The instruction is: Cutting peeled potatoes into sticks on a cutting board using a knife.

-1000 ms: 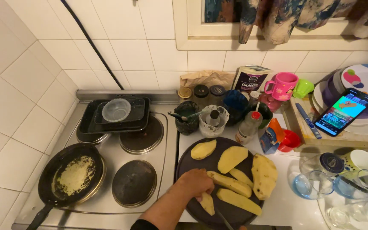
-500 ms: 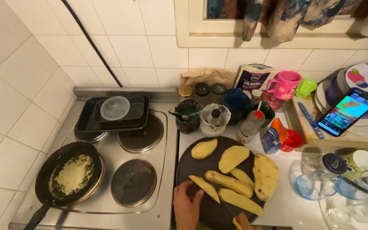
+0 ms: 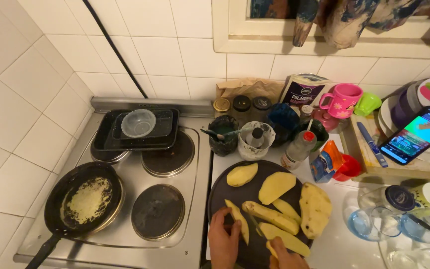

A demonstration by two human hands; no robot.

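A round dark board (image 3: 220,192) lies on the counter beside the stove (image 3: 140,199) and carries peeled potato pieces; I count seven, though the ones near the bottom edge overlap and are hard to separate. The left hand (image 3: 223,244) presses its fingers on a narrow potato slice (image 3: 238,220) at the board's lower left. The right hand (image 3: 285,255), mostly cut off by the frame, is closed around a knife (image 3: 256,226) whose thin blade rests between the slice and the next piece. Behind the board crowd three lidded jars, a small bottle (image 3: 298,149) and two mugs. On the stove sit one frying pan (image 3: 83,199) with pale crumbs and stacked black trays (image 3: 135,130). A phone (image 3: 416,134) leans to the right.
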